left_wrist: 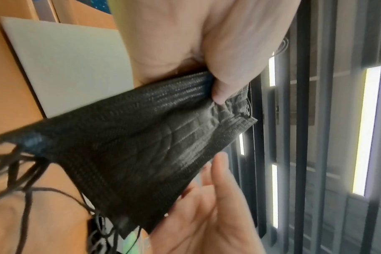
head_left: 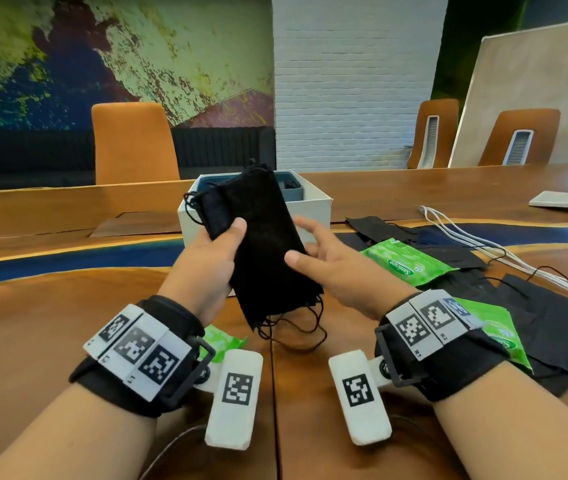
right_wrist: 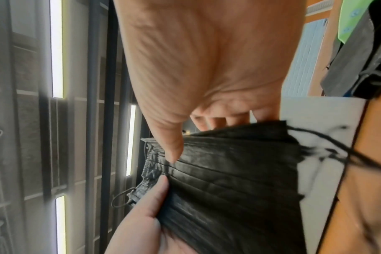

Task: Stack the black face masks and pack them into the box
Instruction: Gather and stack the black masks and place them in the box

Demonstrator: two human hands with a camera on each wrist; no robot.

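Observation:
A stack of black face masks [head_left: 265, 244] is held tilted in the air, in front of the open white box [head_left: 313, 209]. My left hand [head_left: 213, 251] grips the stack's left edge, thumb on the front and fingers behind. In the left wrist view the thumb [left_wrist: 220, 89] presses into the pleats of the stack [left_wrist: 141, 146]. My right hand [head_left: 324, 258] is at the right edge with loosely spread fingers and its thumb touching the front. Ear loops dangle below the stack. More black masks [head_left: 552, 320] lie loose on the table at right.
Three green wipe packs [head_left: 407, 263] [head_left: 494, 327] [head_left: 222, 341] lie among the loose masks and under my left wrist. White cables [head_left: 476, 244] run across the right side. A blue-grey insert [head_left: 291, 188] shows inside the box. Orange chairs [head_left: 133, 143] stand behind the wooden table.

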